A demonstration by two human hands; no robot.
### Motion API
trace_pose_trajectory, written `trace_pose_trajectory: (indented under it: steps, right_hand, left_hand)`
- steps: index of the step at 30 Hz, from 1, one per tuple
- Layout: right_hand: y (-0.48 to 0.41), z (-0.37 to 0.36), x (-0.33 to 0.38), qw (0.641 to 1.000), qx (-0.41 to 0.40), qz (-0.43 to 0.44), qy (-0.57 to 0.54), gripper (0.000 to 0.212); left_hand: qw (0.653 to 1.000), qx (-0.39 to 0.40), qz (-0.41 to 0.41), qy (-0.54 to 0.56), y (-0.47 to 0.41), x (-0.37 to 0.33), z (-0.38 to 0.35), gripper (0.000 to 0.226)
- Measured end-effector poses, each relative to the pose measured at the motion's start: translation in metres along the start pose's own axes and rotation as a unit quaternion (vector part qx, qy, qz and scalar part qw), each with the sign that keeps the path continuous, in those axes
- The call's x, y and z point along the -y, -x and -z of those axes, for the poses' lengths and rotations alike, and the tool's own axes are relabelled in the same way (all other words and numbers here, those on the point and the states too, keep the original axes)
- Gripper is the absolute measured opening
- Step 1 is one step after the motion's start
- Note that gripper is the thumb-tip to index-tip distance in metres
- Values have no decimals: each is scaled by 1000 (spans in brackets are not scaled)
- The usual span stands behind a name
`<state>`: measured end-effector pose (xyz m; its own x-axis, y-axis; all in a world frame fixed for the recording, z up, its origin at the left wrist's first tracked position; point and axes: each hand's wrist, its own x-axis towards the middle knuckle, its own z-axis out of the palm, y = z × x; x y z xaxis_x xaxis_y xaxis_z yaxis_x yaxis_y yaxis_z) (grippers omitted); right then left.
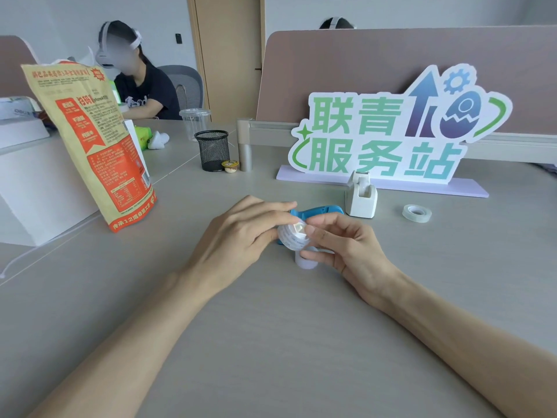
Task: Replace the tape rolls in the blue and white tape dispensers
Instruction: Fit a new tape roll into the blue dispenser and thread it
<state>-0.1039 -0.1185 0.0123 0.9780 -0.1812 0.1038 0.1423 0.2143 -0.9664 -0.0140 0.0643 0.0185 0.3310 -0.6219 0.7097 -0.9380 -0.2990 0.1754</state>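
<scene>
1. I hold a tape roll in the air between both hands, just above the grey desk, at the middle of my view.
2. My left hand comes in from the left; its fingertips are closed on the left side and top of the roll.
3. My right hand comes in from the right; thumb and forefinger pinch the roll's right edge, near its open core, which faces up and toward me.
4. The blue tape dispenser lies on the desk directly beyond the roll, partly hidden by my fingers. Its long axis runs left to right, and both hands are about equally close to it.
5. I judge the next move is a short push away from me, into the blue body. I cannot see its hub or slot from here.
6. A small white cylinder shows beneath my right fingers; I cannot tell what it is.
7. The white tape dispenser stands upright just right of the blue one, nearer my right hand.
8. A spare clear tape roll lies flat farther right, well apart from my hands.
9. A snack bag, a mesh pen cup and a standing sign are well clear; nothing blocks the path.
</scene>
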Motion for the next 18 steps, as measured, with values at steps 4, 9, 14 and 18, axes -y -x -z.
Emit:
trace_pose_trajectory:
  steps: [4, 9, 14, 18]
  right_hand:
    - [0, 1, 3, 999, 24, -29, -23, 46]
    - [2, -1, 2, 997, 57, -42, 19, 47]
    - [2, -1, 2, 997, 63, -37, 10, 41]
    - [0, 0, 0, 998, 49, -34, -7, 41]
  left_hand:
    - [1000, -14, -15, 0, -1, -4, 0, 31]
    - [999, -21, -39, -18, -2, -2, 4, 34]
    - [998, -19, -46, -36, -2, -3, 5, 39]
    - [998, -5, 57, 31, 1, -4, 2, 48]
